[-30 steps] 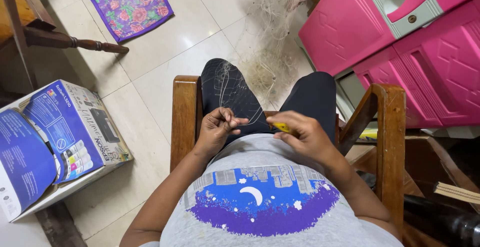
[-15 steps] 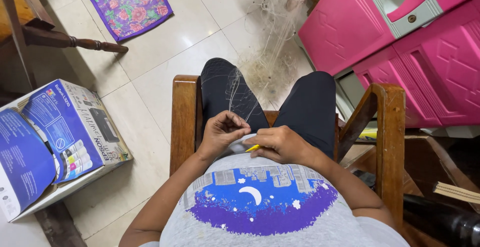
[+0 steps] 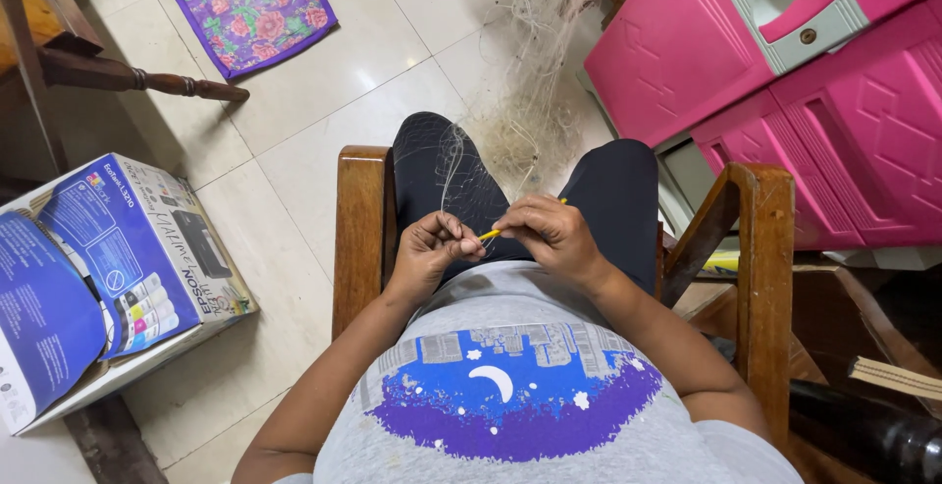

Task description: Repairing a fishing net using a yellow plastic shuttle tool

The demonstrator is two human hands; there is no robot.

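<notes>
Right hand (image 3: 551, 234): fingers closed around a slim yellow netting needle (image 3: 490, 235), its tip pointing toward the other hand. Left hand (image 3: 430, 248): fingertips pinched on a fold of fine pale mesh fishing net (image 3: 453, 165), just beside the needle tip. Net: runs from the pinch over the lap in dark trousers (image 3: 432, 175) and on to a loose tangled heap on the white tiled floor (image 3: 392, 52) ahead of the knees. Seat: brown wooden armchair (image 3: 361, 224), arms on both sides of the sitter. Surroundings: blue printed cardboard box (image 3: 108, 268) on the floor to the left; pink plastic cabinet (image 3: 785, 111) to the right; purple floral mat (image 3: 247, 3) farther off. Risk, judged: thin strands may snag on the needle or slip from the pinch, since the mesh hangs slack and the heap could drag on it.
</notes>
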